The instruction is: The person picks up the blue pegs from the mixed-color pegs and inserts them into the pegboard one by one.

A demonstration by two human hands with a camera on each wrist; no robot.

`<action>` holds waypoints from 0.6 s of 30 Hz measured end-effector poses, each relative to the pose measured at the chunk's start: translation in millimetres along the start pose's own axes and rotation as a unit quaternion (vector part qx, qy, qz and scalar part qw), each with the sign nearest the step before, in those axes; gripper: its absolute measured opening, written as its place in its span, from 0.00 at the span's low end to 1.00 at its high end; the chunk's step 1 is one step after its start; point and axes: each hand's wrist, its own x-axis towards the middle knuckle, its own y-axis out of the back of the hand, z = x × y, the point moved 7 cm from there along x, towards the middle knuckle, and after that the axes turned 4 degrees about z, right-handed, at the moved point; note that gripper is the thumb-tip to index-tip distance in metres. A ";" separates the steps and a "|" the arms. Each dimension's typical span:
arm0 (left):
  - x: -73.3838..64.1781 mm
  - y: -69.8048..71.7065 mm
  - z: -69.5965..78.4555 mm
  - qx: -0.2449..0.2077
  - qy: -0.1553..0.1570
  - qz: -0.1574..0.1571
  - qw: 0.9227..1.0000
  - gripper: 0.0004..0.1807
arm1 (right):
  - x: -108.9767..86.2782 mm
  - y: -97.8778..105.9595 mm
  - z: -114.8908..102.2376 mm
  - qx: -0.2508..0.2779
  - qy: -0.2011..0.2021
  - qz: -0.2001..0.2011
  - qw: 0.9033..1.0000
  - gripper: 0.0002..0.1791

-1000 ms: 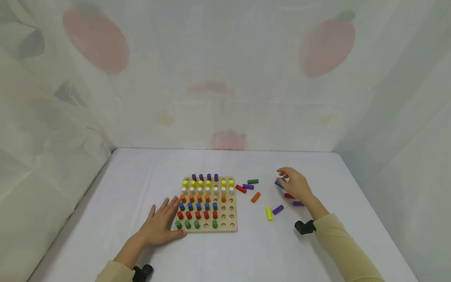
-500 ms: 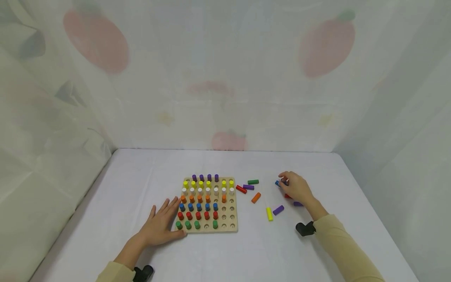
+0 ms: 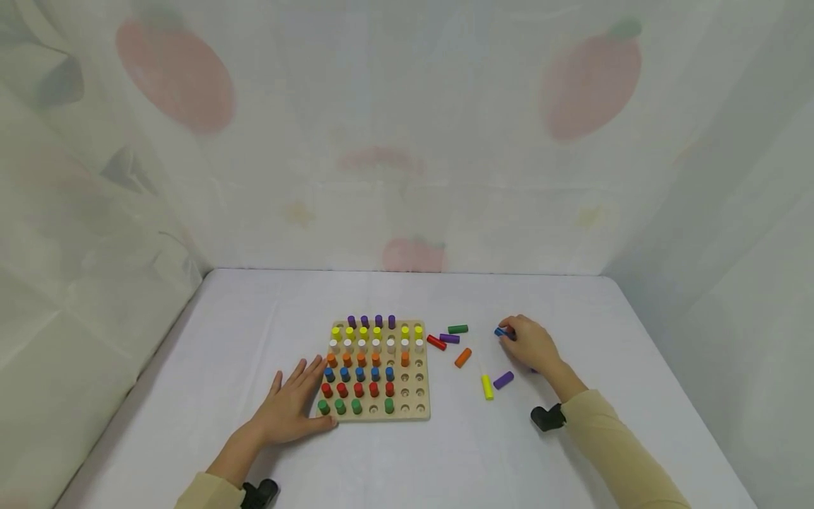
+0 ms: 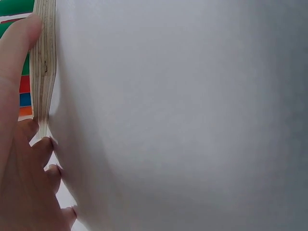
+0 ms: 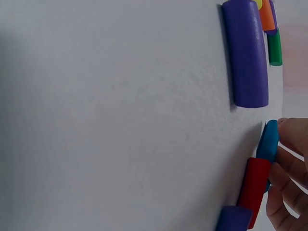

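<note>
My left hand [image 3: 289, 410] rests against the left side of the wooden pegboard [image 3: 413, 417], fingers spread and thumb on the near corner. Its layered edge [image 4: 44, 67] shows beside the thumb in the left wrist view. Coloured pegs stand in rows by colour, with several holes bare at the right. Out to the right, my right hand [image 3: 533, 345] pinches a blue peg [image 3: 499, 331] low over the table, thumb on its near side. A red peg [image 5: 254, 187] and a purple peg [image 5: 234, 220] lie close by this hand in the right wrist view.
Between board and right hand lie loose pegs: green [image 3: 458, 329], red [image 3: 436, 343], orange [image 3: 463, 358], yellow [image 3: 487, 387] and two purple, one nearer the hand [image 3: 504, 380]. A white cloth covers the table [image 3: 407, 466]; printed sheeting [image 3: 407, 177] hangs behind and at both sides.
My right hand has come slightly down and its fingers have closed on the blue peg, now covering the red peg in the head view. The left hand has stayed on the board.
</note>
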 end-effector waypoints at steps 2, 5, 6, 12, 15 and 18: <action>-0.2 0.7 0.6 0.000 -0.001 0.000 1.000 0.60 | -0.4 -1.4 -1.5 -0.005 0.003 0.000 1.000 0.13; -0.4 1.6 1.7 0.001 -0.003 0.001 1.000 0.59 | -0.6 -3.2 -3.1 -0.008 0.003 -0.005 1.000 0.13; -0.5 1.7 1.9 0.001 -0.003 0.001 1.000 0.59 | -0.6 -3.9 -3.8 -0.009 0.002 -0.008 1.000 0.13; -0.7 2.8 2.1 0.004 -0.005 0.004 1.000 0.59 | -0.7 -7.6 -8.1 -0.018 0.003 -0.023 1.000 0.14; -1.0 2.8 2.0 0.002 -0.005 0.005 1.000 0.59 | -0.7 -8.7 -9.3 -0.024 0.007 -0.023 0.999 0.14; -1.2 2.0 1.7 0.000 -0.004 0.003 1.000 0.59 | -0.9 -9.7 -9.5 -0.027 0.009 -0.022 0.999 0.14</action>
